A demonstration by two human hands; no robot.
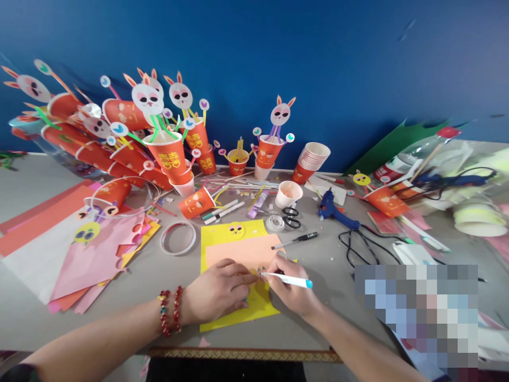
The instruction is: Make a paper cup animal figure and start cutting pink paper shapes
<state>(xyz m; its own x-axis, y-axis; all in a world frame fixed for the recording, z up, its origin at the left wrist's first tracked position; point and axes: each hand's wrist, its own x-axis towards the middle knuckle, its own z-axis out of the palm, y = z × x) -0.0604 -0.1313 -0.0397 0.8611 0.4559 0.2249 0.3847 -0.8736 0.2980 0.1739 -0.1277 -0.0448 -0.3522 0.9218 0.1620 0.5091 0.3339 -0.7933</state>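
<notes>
My right hand (293, 292) is closed around a white marker with a blue end (294, 280), its tip on a small paper piece (261, 271) with teal marks. My left hand (222, 289), fingers bent and together, holds that piece against the sheets with its fingertips; the fingers partly hide it. Beneath both hands lie a peach sheet (238, 252) and a yellow sheet (214, 318). A yellow paper face (237, 229) rests at the top of the yellow sheet. Just above my right hand is a black pen (295, 240).
Red paper cups with rabbit faces (165, 154) crowd the back left. A tape roll (177, 238), black scissors (291, 217) and a blue glue gun (338, 209) lie around the sheets. Coloured papers (95, 254) spread at left; stacked cups (312, 161) stand behind.
</notes>
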